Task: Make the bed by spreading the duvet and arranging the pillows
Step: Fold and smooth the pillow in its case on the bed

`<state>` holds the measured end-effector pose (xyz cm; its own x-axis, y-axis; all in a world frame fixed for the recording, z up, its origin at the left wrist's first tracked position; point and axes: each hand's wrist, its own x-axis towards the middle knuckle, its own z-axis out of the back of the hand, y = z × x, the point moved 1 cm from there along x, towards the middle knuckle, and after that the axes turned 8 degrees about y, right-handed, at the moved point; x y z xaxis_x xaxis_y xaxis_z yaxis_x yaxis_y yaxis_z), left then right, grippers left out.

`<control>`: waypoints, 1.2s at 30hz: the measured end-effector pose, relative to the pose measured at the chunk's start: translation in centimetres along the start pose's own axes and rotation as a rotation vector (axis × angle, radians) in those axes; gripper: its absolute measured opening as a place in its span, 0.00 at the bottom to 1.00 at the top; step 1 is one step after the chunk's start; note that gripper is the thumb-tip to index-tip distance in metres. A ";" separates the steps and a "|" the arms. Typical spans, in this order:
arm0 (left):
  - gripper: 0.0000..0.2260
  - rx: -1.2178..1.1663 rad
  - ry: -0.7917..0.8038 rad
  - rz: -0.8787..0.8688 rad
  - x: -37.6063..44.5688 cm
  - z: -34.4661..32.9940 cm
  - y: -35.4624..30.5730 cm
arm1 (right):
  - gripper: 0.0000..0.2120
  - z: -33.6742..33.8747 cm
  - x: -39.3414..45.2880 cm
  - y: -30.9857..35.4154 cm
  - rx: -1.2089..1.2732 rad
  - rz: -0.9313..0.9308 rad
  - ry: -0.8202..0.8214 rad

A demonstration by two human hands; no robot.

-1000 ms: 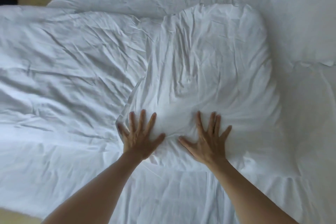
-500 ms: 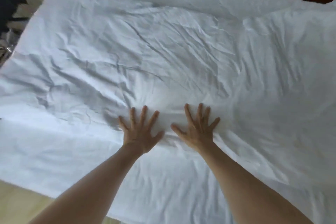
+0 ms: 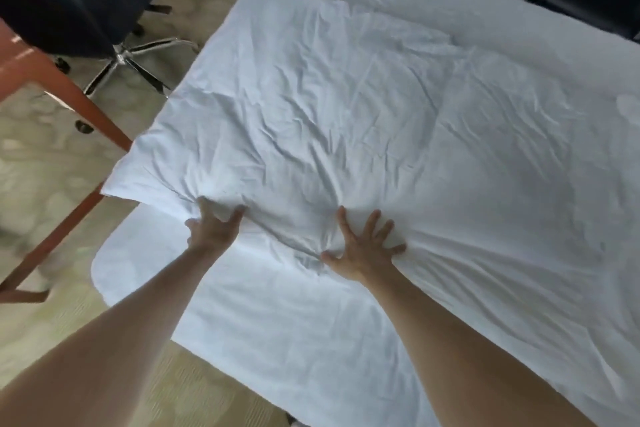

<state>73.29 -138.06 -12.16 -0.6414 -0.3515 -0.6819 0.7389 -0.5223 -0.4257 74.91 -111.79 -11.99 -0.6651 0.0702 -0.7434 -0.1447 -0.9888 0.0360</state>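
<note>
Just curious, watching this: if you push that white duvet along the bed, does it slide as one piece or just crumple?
Probably crumples: the duvet bunches into creases around the right hand. It looks soft and floppy; its corner droops off the mattress beside the left hand. Likely light for its size.

left hand (image 3: 214,229) slid left to duvet (image 3: 346,97) corner | right hand (image 3: 367,246) spread wider
</note>
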 end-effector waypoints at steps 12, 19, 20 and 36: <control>0.26 -1.240 0.112 0.242 8.5 5.3 1.0 | 0.41 0.0 1.3 1.6 -0.072 0.066 0.055; 0.20 -1.206 -0.332 -0.188 3.8 5.5 -5.8 | 0.26 1.8 2.1 1.2 0.172 0.199 0.117; 0.20 -1.051 -0.370 -0.330 2.7 5.6 -6.6 | 0.23 2.9 1.7 1.2 0.259 0.239 0.116; 0.14 0.701 -0.189 -1.103 -4.9 1.3 -9.3 | 0.64 17.8 -3.4 10.1 0.666 0.317 -0.505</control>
<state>69.28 -132.49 -4.09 -0.8947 0.4425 -0.0604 -0.4130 -0.8713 -0.2651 62.62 -119.68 2.79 -0.9668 0.0112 -0.2553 -0.1895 -0.7014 0.6871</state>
